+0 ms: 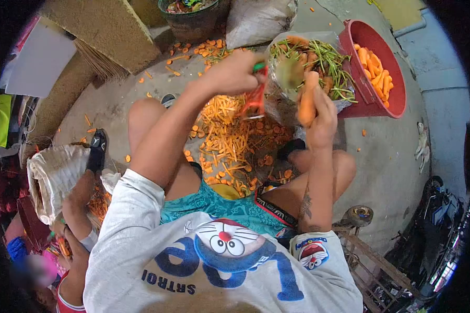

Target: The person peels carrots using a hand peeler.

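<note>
The left hand (pixel 235 73) has its fingers closed about a red-and-green peeler (pixel 254 99), blurred and apart from the carrot. The right hand (pixel 322 116) has its fingers wrapped around a carrot (pixel 307 101), held upright near a clear bag (pixel 333 37) containing green stems (pixel 326 60) and more carrots. Beside the bag, a tilted red tub (pixel 397 75) contains peeled carrots (pixel 377 73). Peelings (pixel 224 141) lie heaped on the floor (pixel 384 161) between the person's legs. At lower left, another person's hand (pixel 74 246) is near a white sack (pixel 55 180).
</note>
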Motion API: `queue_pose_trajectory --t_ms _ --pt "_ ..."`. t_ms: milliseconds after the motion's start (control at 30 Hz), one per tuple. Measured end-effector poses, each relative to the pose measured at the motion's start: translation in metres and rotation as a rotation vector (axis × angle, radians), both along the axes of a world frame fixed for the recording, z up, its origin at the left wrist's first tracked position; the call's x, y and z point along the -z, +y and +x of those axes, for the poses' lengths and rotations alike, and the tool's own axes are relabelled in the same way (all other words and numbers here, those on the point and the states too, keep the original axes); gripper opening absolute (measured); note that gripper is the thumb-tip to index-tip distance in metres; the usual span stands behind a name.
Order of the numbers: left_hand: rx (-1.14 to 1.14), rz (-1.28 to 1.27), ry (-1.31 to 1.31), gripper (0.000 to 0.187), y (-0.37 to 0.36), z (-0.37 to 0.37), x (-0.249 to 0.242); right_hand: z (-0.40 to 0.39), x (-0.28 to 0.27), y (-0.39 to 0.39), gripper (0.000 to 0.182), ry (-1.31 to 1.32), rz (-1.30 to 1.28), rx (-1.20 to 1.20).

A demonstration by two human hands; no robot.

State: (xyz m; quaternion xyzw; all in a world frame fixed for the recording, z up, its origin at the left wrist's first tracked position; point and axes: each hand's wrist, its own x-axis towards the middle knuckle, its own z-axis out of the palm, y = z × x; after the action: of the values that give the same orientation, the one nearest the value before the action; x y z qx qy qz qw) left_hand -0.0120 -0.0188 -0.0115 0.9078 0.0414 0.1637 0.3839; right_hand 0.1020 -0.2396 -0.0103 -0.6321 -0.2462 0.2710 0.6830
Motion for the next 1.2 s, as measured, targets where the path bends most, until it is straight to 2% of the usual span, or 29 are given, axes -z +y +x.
queue_pose_trajectory --t_ms 33,100,133,200,300,333,367,400,433,467,500,567,600,633,700,733,800,833,900,933,967,1000,1033,1067,1100,1133,1200 --pt "-0.001 -0.005 0.006 0.027 0.001 0.000 -0.001 0.002 0.008 0.003 0.039 0.211 0.134 0.136" --pt "-0.144 -0.437 -0.221 0.035 0.004 0.001 -0.009 -0.001 0.013 0.003 0.040 0.200 0.126 0.108" --pt "-0.150 -0.444 -0.219 0.035 0.006 0.001 -0.014 -0.003 0.011 0.004 0.041 0.177 0.124 0.077" --pt "-0.082 -0.633 -0.210 0.035 0.007 0.000 -0.019 -0.005 0.013 0.004 0.042 0.156 0.112 0.034" --pt "0.011 -0.693 -0.306 0.031 -0.022 0.008 -0.007 -0.009 0.014 0.004 0.041 0.184 0.111 -0.014" --pt "0.043 -0.543 -0.337 0.030 -0.029 0.008 -0.006 -0.012 0.007 0.005 0.041 0.292 0.162 -0.061" --pt "0.041 -0.547 -0.337 0.030 -0.026 0.010 -0.004 -0.014 0.004 0.005 0.042 0.398 0.214 -0.107" --pt "0.011 -0.538 -0.352 0.030 -0.020 0.013 -0.001 -0.011 0.005 0.002 0.042 0.400 0.208 -0.106" --pt "-0.021 -0.533 -0.364 0.031 -0.014 0.015 0.001 -0.005 0.007 -0.003 0.042 0.470 0.261 -0.203" --pt "-0.182 -0.535 -0.459 0.032 -0.002 0.018 0.001 -0.004 0.008 -0.008 0.042 0.542 0.315 -0.302" --pt "-0.189 -0.536 -0.456 0.032 0.011 0.017 -0.001 -0.010 0.003 -0.007 0.042 0.548 0.311 -0.306" --pt "-0.227 -0.829 -0.453 0.018 0.031 0.015 -0.007 -0.024 -0.017 -0.001 0.040 0.513 0.252 -0.180" --pt "-0.187 -0.826 -0.523 0.018 0.026 0.019 -0.005 0.001 0.008 -0.011 0.039 0.597 0.397 -0.460" --pt "-0.184 -0.825 -0.522 0.018 0.008 0.020 -0.004 -0.002 0.004 -0.008 0.039 0.596 0.399 -0.459" --pt "-0.093 -0.677 -0.408 0.033 -0.033 0.016 -0.005 -0.016 -0.004 0.000 0.042 0.622 0.242 0.005" --pt "-0.091 -0.678 -0.407 0.033 -0.033 0.018 -0.004 -0.012 -0.001 -0.003 0.042 0.621 0.242 0.008" --pt "-0.035 -0.568 -0.461 0.033 -0.034 0.019 -0.003 -0.004 0.010 -0.015 0.041 0.617 0.357 -0.226" --pt "-0.042 -0.574 -0.457 0.033 -0.024 0.021 -0.002 -0.008 0.008 -0.015 0.041 0.623 0.350 -0.226" --pt "-0.202 -0.790 -0.595 0.016 0.011 0.022 -0.015 -0.015 -0.001 -0.009 0.039 0.628 0.287 -0.153" --pt "-0.266 -0.748 -0.476 0.013 0.017 0.013 -0.019 -0.014 -0.001 -0.008 0.039 0.624 0.295 -0.154" --pt "-0.262 -0.743 -0.482 0.013 0.009 0.014 -0.018 -0.011 -0.001 -0.008 0.039 0.660 0.324 -0.218" --pt "-0.270 -0.705 -0.435 0.021 -0.009 0.014 -0.013 -0.007 0.000 -0.008 0.038 0.697 0.352 -0.281" --pt "-0.277 -0.670 -0.382 0.032 -0.027 0.014 -0.008 -0.014 -0.009 -0.004 0.038 0.696 0.355 -0.275" --pt "-0.086 -0.498 -0.486 0.030 -0.041 0.015 -0.005 -0.026 -0.024 0.004 0.039 0.635 0.283 -0.102" --pt "-0.084 -0.500 -0.486 0.030 -0.039 0.017 -0.007 -0.032 -0.032 0.008 0.040 0.569 0.208 0.066" --pt "-0.110 -0.467 -0.476 0.029 -0.036 0.018 -0.010 -0.024 -0.023 0.004 0.040 0.570 0.201 0.066" --pt "-0.244 -0.402 -0.508 0.027 -0.009 0.019 -0.001 -0.008 0.003 -0.011 0.038 0.629 0.424 -0.350"
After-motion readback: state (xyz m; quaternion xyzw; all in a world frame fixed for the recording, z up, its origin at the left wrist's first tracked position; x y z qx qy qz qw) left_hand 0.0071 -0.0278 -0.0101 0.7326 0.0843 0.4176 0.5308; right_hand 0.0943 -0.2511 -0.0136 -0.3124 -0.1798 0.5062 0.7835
